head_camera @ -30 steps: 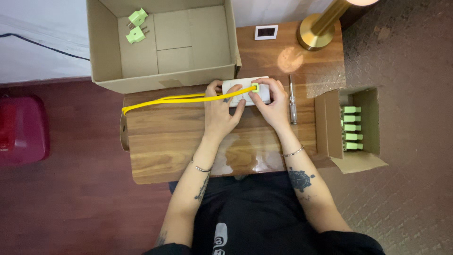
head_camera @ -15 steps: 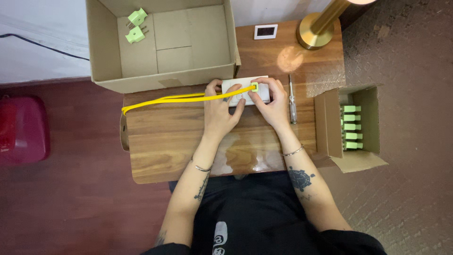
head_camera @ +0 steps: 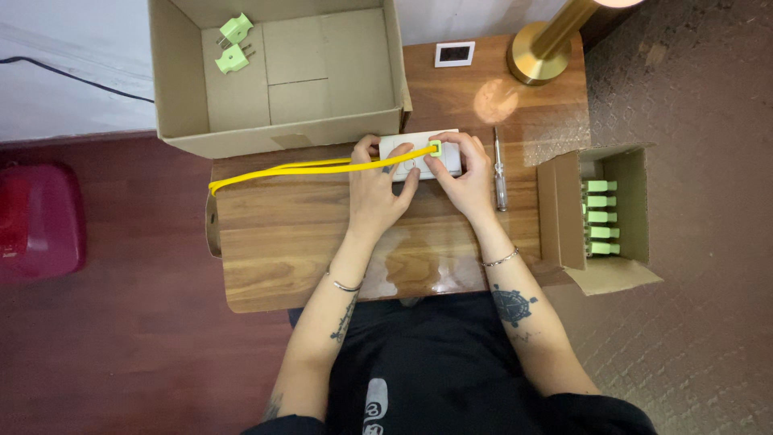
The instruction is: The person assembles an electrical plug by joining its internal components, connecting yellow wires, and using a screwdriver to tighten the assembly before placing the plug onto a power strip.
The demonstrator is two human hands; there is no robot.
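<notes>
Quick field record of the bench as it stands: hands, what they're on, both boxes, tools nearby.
left hand: rests on white power strip, over yellow cable
right hand: fingers on green plug seated in the strip
large box: open, two green plugs inside
small box: open, row of green plugs
screwdriver: lying right of the right hand
lamp base: brass, far right corner
table: wooden
</notes>
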